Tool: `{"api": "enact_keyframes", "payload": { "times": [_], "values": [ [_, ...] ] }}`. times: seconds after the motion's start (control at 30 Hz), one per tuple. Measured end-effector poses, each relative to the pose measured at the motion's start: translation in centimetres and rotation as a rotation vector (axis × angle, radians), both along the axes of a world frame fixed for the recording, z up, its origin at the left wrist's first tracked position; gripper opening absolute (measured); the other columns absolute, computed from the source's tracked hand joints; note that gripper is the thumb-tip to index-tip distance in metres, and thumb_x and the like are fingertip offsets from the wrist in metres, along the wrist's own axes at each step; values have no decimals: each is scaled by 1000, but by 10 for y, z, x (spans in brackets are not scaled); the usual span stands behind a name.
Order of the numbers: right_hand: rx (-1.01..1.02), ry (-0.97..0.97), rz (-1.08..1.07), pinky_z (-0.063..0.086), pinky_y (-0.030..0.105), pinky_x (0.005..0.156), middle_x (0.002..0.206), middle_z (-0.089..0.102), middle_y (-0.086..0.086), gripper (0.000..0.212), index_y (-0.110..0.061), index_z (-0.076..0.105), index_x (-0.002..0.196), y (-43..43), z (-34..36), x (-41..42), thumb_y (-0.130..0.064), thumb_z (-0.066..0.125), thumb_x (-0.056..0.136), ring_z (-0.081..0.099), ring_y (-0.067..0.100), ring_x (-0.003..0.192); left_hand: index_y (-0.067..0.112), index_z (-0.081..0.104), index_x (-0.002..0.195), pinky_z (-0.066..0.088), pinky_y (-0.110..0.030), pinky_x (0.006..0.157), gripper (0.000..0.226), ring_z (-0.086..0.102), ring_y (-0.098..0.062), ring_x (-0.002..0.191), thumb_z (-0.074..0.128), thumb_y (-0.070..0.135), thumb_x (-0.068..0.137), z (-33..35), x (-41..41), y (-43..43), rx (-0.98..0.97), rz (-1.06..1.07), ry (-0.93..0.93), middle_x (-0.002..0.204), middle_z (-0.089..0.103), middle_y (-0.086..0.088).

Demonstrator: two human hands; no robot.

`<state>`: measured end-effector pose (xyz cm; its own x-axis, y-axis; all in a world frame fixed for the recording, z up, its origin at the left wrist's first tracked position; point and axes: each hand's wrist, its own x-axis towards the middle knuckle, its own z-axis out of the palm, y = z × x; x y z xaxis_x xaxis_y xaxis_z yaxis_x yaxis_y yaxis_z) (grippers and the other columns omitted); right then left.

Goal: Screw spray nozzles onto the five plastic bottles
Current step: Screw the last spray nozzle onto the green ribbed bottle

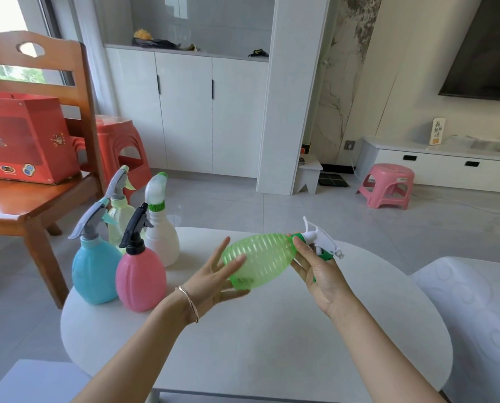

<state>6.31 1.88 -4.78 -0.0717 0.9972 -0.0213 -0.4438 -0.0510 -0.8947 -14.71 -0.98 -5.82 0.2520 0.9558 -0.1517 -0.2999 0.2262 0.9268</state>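
- The green bottle [260, 257] is held on its side just above the white table [272, 344], its long axis running left to right.
- The base is cupped by the left hand [216, 283], fingers straight and spread.
- The nozzle [320, 239], pointing right, is gripped at its collar by the right hand [318, 274], thumb and fingers curled round it.
- Stood upright at the table's left, nozzles fitted: blue bottle [94, 271], pink bottle [141, 280], white bottle [161, 239], pale bottle [120, 216].

A white oval table [272, 359] carries four spray bottles, nozzles fitted, clustered at its ten o'clock edge. The blue bottle [96, 271] and pink bottle [141, 280] stand in front, with the white bottle [161, 239] and pale yellow bottle [121, 219] behind.
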Motion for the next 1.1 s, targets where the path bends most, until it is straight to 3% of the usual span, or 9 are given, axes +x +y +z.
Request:
{"api": "enact_keyframes", "payload": {
  "times": [0.07,0.13,0.2,0.27,0.37,0.5,0.67,0.9,1.1],
  "values": [
    [-49,25,-14,49,27,92,95,75,-5,25,-23,72,90,0,-2,-2,-24,74,65,69,8,93,27,44,135,56,-28,82,77,65,-20,109,83,26,68,-1,1,0,59,-41,0,135,56,-10],
    [-55,22,-5,48,28,93,99,75,-5,30,-21,71,93,-1,-5,-6,-24,75,64,68,9,97,25,45,129,57,-32,83,75,65,-23,109,77,51,67,0,3,-3,-16,-147,21,135,55,-8],
    [-50,15,13,48,27,93,102,75,-4,32,-21,72,95,-2,-6,-9,-25,76,63,67,10,101,36,36,129,60,-38,75,70,68,-31,102,58,66,69,2,4,-6,-134,-151,25,134,52,-8],
    [-56,55,22,50,26,92,100,74,-6,30,-22,71,94,-2,-5,-9,-23,75,65,68,7,98,41,37,130,60,-35,73,68,69,-28,100,63,54,69,0,1,-2,-53,-56,24,134,53,-7],
    [-56,158,42,52,24,91,99,74,-7,31,-22,67,99,0,-4,-9,-21,71,69,69,5,94,35,39,135,57,-31,87,79,62,-22,114,82,30,69,4,-4,-1,82,3,49,138,51,-5],
    [-46,150,82,54,22,87,102,74,-6,34,-21,66,105,-1,-3,-11,-19,69,71,69,6,97,33,45,131,58,-37,78,68,65,-30,109,59,66,73,11,-6,-7,-74,-145,-3,133,58,-6],
    [0,147,51,56,19,77,97,74,-5,28,-19,69,97,0,5,-10,-18,69,70,70,6,93,34,51,127,58,-34,76,56,67,-31,105,65,47,74,9,-6,-10,11,-58,-72,134,56,-9],
    [-17,163,45,56,19,80,92,73,-3,24,-16,69,92,-3,9,-15,-17,69,69,71,7,86,39,55,121,58,-36,76,51,67,-30,105,72,26,74,15,-10,-19,90,-15,-95,126,60,-3],
    [14,125,74,54,22,87,97,72,-2,27,-17,69,94,-8,20,-21,-19,70,67,70,7,90,40,55,122,57,-36,78,51,66,-26,108,71,25,76,23,-17,-27,137,-4,-64,126,60,-2]
  ]
}}
